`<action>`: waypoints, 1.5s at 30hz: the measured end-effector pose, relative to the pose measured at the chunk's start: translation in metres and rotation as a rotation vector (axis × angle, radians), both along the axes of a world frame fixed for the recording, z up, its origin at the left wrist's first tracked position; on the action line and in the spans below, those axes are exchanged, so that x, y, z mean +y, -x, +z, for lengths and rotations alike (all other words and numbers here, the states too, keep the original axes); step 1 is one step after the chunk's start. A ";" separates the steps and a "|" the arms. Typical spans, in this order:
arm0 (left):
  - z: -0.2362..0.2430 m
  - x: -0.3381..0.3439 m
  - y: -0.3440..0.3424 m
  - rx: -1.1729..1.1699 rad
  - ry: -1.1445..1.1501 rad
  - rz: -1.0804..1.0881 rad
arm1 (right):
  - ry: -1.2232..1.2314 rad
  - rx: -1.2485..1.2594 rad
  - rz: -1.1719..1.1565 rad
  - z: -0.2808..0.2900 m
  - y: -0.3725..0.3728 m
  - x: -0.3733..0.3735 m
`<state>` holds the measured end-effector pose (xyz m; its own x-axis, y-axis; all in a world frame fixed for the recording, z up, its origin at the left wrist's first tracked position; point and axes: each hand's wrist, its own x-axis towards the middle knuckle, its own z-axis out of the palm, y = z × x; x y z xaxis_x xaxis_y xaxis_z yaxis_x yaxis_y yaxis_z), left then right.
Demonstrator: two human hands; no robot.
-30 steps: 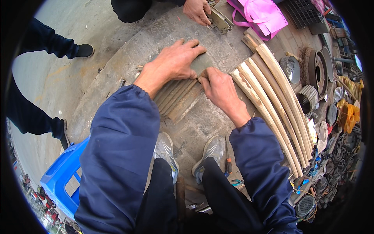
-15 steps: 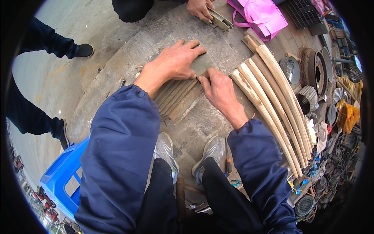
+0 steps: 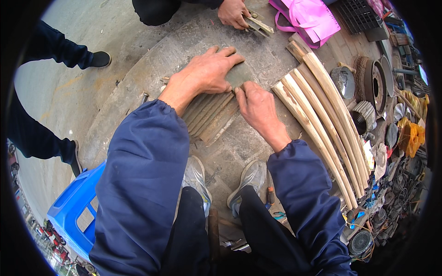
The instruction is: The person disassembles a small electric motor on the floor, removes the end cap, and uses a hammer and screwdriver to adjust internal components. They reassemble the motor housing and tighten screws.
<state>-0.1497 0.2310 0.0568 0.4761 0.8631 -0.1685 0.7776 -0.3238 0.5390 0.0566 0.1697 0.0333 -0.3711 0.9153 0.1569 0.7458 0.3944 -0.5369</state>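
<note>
Under flat left hand (image 3: 209, 73) and curled right hand (image 3: 258, 108), grey block (image 3: 239, 76) mostly hidden.

Left hand (image 3: 207, 73) flat, palm down, fingers spread forward. Right hand (image 3: 258, 108) loosely curled, knuckles up, just beside it.

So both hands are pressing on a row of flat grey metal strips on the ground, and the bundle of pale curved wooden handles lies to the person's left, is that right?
Not quite. In the head view the left hand and right hand do rest on the flat grey metal strips, but the pale curved wooden handles lie to the person's right, not the left.
</note>
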 end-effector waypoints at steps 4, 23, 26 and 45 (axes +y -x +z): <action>0.000 0.000 0.000 0.011 -0.003 0.004 | -0.040 -0.067 -0.018 -0.007 0.003 -0.002; -0.003 0.001 0.000 0.007 -0.011 0.008 | -0.122 0.023 0.010 -0.007 0.004 -0.007; -0.002 0.000 0.000 0.011 -0.021 0.003 | -0.104 -0.022 -0.009 -0.007 0.002 -0.007; 0.007 0.005 -0.003 -0.017 0.075 -0.004 | 0.709 -0.502 -0.548 -0.079 -0.222 -0.403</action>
<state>-0.1465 0.2359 0.0642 0.4830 0.8463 -0.2244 0.7670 -0.2853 0.5748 0.2784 -0.2331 -0.0461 0.2519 0.8001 -0.5444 0.9308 -0.3543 -0.0901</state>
